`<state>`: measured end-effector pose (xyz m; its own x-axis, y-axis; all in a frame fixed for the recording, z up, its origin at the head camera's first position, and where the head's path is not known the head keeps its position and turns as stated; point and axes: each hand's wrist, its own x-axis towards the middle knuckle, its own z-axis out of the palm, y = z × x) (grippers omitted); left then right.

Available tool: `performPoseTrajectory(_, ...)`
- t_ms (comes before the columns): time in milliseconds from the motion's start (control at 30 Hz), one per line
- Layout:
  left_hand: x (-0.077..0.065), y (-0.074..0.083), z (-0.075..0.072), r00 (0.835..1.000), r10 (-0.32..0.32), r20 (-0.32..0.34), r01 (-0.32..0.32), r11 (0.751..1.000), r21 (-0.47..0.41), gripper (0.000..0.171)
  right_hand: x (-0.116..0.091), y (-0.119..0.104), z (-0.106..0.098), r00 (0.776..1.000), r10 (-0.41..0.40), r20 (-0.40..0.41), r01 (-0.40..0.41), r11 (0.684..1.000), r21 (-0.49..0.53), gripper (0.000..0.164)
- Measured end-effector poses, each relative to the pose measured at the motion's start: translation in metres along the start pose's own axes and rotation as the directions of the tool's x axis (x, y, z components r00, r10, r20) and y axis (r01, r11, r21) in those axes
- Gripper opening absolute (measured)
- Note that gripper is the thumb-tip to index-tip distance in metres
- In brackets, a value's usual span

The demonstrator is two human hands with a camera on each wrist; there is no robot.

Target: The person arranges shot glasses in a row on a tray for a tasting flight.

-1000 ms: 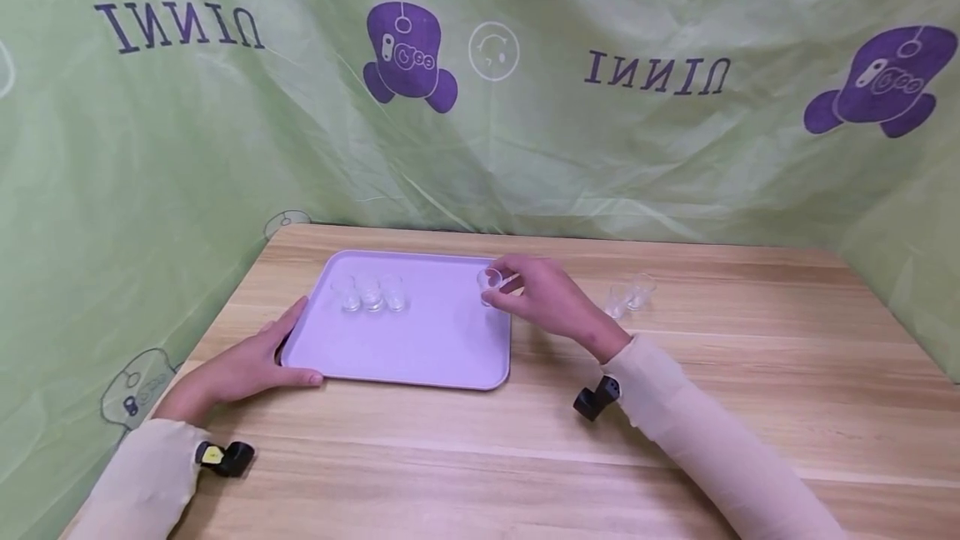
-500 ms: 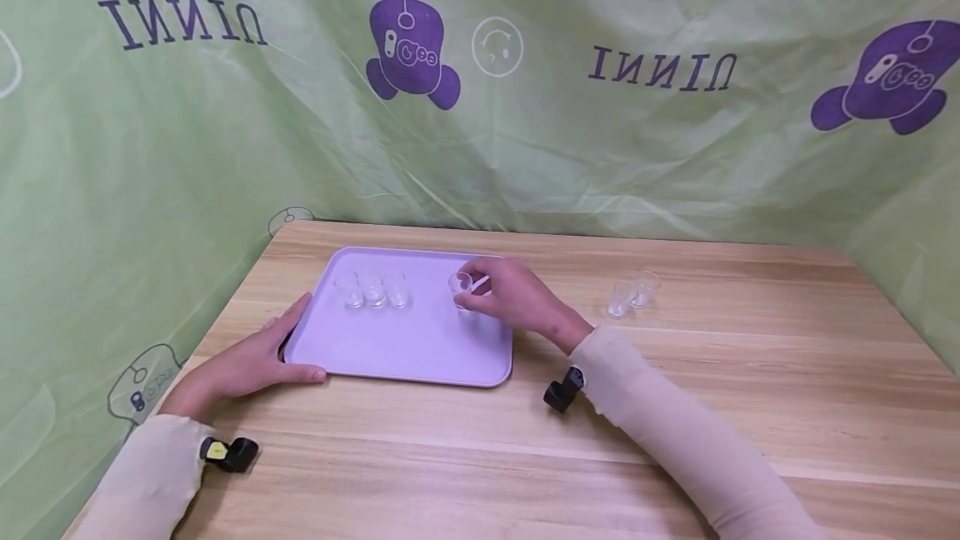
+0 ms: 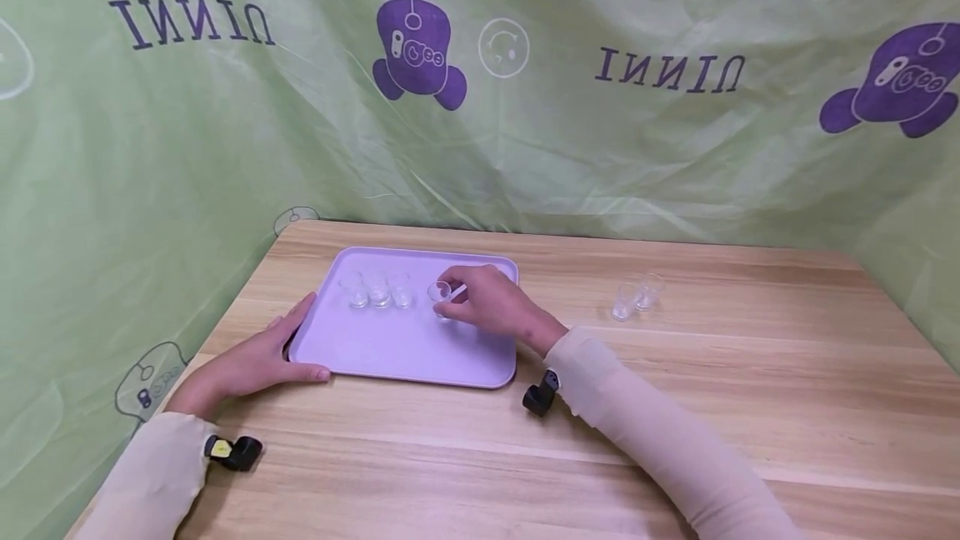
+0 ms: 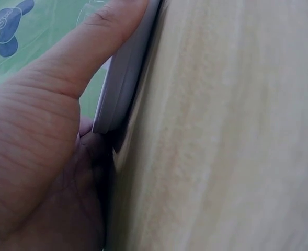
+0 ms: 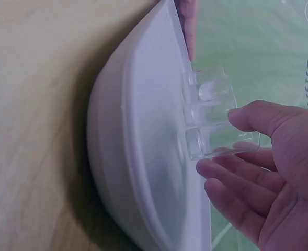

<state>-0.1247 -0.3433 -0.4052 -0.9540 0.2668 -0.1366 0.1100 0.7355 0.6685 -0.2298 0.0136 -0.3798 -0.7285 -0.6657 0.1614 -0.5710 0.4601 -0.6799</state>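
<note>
My right hand [image 3: 491,300] pinches a small clear shot glass [image 3: 438,293] between thumb and fingers over the lilac tray [image 3: 397,348]. This glass is upright; whether its base touches the tray I cannot tell. To its left, three like glasses [image 3: 378,292] stand close together in a row on the tray. In the right wrist view the held glass [image 5: 221,141] overlaps the others. At the tray's left side my left hand [image 3: 258,361] rests with fingers straight along the edge and thumb spread by the front corner. The left wrist view shows that thumb [image 4: 86,47] against the tray rim.
Two more clear shot glasses [image 3: 624,302] stand on the wooden table [image 3: 675,390], right of the tray. A green printed curtain [image 3: 525,157] hangs behind the table and along its sides. Each wrist carries a small black camera [image 3: 542,394].
My right hand has carried the shot glass leftward from the tray's right edge toward the row of three. The left hand keeps its place at the tray. The head view has shifted slightly.
</note>
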Motion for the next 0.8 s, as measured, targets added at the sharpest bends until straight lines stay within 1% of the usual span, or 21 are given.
performPoseTrajectory(200,0.001,0.000,0.001,1.000,0.007,-0.003,-0.007,1.000,-0.001,0.124,0.006,-0.004,0.004,1.000,0.010,0.011,-0.010,1.000,-0.017,0.025)
performPoseTrajectory(433,0.002,0.000,0.002,1.000,0.011,-0.001,-0.011,1.000,-0.013,0.124,0.015,-0.007,0.006,0.999,0.035,0.024,-0.034,0.999,-0.023,0.033)
performPoseTrajectory(633,0.002,-0.002,0.002,1.000,0.012,0.000,-0.012,1.000,-0.011,0.124,0.020,-0.006,0.007,0.998,0.050,0.029,-0.049,0.998,-0.044,0.034)
performPoseTrajectory(800,0.002,-0.001,0.001,1.000,0.006,0.001,-0.006,1.000,-0.012,0.124,0.023,-0.006,0.009,0.998,0.058,0.035,-0.057,0.998,-0.031,0.034)
